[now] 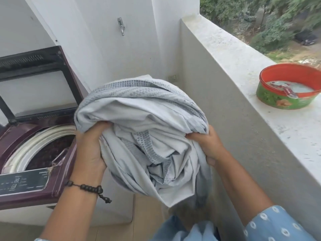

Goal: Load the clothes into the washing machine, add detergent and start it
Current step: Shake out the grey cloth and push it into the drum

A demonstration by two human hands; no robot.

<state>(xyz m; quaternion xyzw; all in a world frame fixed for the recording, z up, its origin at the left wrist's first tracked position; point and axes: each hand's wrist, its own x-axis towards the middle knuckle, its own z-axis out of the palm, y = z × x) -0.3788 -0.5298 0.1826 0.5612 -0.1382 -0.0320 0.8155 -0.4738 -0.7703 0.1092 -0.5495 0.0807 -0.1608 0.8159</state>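
Holding a bundled pale grey sheet [144,134] in front of the body, a person gripped it from both sides. The left hand [90,150], with a dark beaded bracelet [90,188] on its wrist, had its fingers buried in the cloth's left side. The right hand [206,145] clutched a fold on the right side. The bundle hung in the air, just right of a maroon top-loading washing machine [31,153]. The machine's lid [34,84] stood raised, and dark laundry [50,150] lay inside the drum. Farther right, a red and green tub [286,100] sat on the white balcony ledge [243,75]. A metal hook [121,26] hung on the far wall.
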